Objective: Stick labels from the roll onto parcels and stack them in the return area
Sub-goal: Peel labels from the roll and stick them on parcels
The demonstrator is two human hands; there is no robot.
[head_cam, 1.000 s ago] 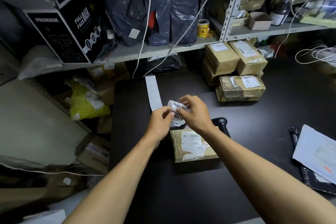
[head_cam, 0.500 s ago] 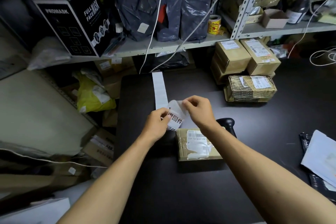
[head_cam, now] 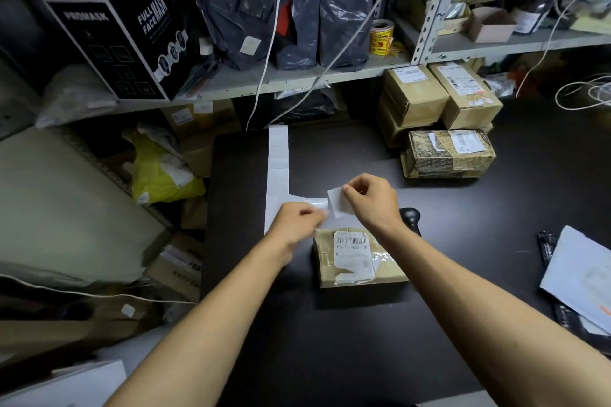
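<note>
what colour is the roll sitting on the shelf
Yellow with red print, on the roll; head view, the only one.

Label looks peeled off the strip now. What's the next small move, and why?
Probably bring the right hand down and press its label onto the brown parcel just below. The label appears free of the backing strip, which the left hand holds, and that parcel lies nearest, apart from the stacked parcels at the back.
</note>
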